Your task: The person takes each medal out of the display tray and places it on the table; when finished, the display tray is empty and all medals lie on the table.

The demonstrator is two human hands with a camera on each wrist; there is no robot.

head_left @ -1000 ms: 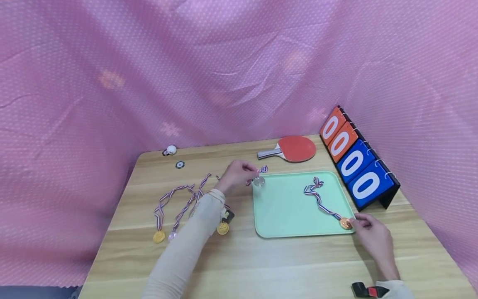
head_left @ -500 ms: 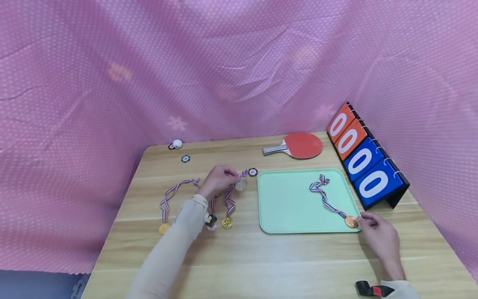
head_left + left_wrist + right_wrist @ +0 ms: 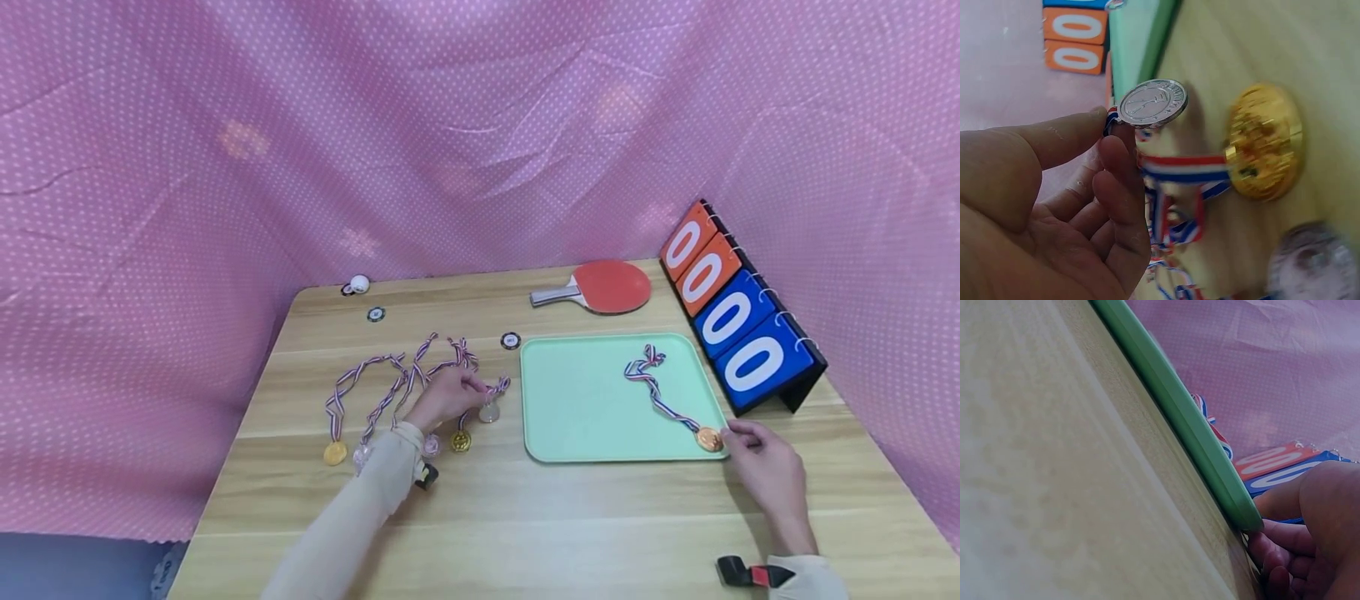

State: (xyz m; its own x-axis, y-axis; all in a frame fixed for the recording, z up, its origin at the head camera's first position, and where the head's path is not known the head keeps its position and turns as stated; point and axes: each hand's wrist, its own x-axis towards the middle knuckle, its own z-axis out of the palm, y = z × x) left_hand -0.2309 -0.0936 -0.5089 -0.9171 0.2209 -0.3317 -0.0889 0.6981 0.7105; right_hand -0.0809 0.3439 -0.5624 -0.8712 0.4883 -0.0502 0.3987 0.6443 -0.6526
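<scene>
My left hand (image 3: pixel 448 396) pinches a silver medal (image 3: pixel 1152 104) by its striped ribbon, close to the disc, between thumb and fingertips. The medal is held over the table, left of the light green tray (image 3: pixel 577 400). Beneath and beside this hand lie several medals with twisted ribbons, among them a gold medal (image 3: pixel 1264 142) and a silver one (image 3: pixel 1313 265); the sleeve partly covers some of them. My right hand (image 3: pixel 772 479) grips the tray's near right corner, thumb over the rim (image 3: pixel 1250 515) and fingers below. Right by that thumb, a bronze medal (image 3: pixel 708 439) with its ribbon lies in the tray.
A red table tennis bat (image 3: pixel 611 287) lies behind the tray. The flip scoreboard (image 3: pixel 738 321) stands to the tray's right. Round chips, one (image 3: pixel 511 340) near the tray and another (image 3: pixel 377 313) farther left, lie on the table, with a white ball (image 3: pixel 360 283) at the back left.
My left hand has carried the silver medal from the tray's far left corner leftward, then nearer to me, over the table. My right hand stays at the tray's corner. The view has shifted slightly.
</scene>
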